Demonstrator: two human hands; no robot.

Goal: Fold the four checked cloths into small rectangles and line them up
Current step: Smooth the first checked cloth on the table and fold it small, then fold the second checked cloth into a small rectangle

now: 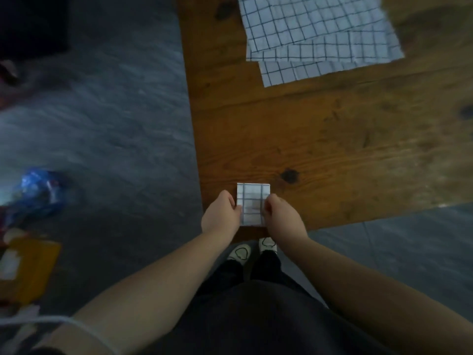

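Note:
A small folded rectangle of white cloth with dark checks [252, 201] lies at the near edge of the wooden table [332, 155]. My left hand [221, 213] pinches its left side and my right hand [282, 216] pinches its right side, fingers curled on the cloth. At the table's far end lie unfolded checked cloths [317, 34], stacked flat with their edges offset; how many are in the stack I cannot tell.
The table's left edge runs along a grey floor [115, 124]. On the floor at the left are a blue plastic bag [38, 193] and a yellow box [28, 267]. My feet [252, 249] stand just under the table's near edge.

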